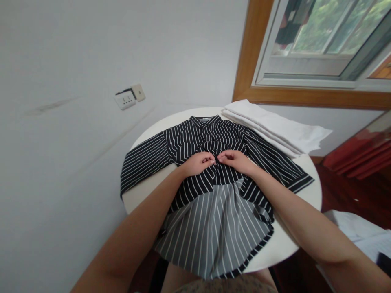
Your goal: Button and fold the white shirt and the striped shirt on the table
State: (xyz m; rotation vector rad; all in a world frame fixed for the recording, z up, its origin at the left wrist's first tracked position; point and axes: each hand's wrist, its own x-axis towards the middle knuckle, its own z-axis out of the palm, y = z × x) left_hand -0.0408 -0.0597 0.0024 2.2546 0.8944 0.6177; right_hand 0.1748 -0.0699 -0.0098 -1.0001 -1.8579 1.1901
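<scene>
a: where is the shirt?
b: the striped shirt (214,134) lies on the round white table (143,191), front side up. the collar points to the wall. the bottom hangs a bit over the near edge.
a: what do the hands do?
b: the left hand (198,162) and the right hand (237,161) are both on the middle of the shirt front. their fingertips nearly touch each other there.
a: are they open?
b: no. the fingers of both hands are curled in. they pinch the cloth where the two front sides meet.
a: is the shirt closed all the way down?
b: no. below the hands one side is folded back, and you can see the pale grey inside with white lines. above the hands the black cloth is bunched, so i cannot tell.
a: and the sleeves?
b: one short sleeve sticks out to the left and one to the right. both lie on the table.
a: what else is there?
b: a folded white cloth (275,128) lies on the far right part of the table, just beside the shirt's shoulder. a wall plug (125,99) is on the white wall behind. a window with a wooden frame (244,61) is up on the right.
</scene>
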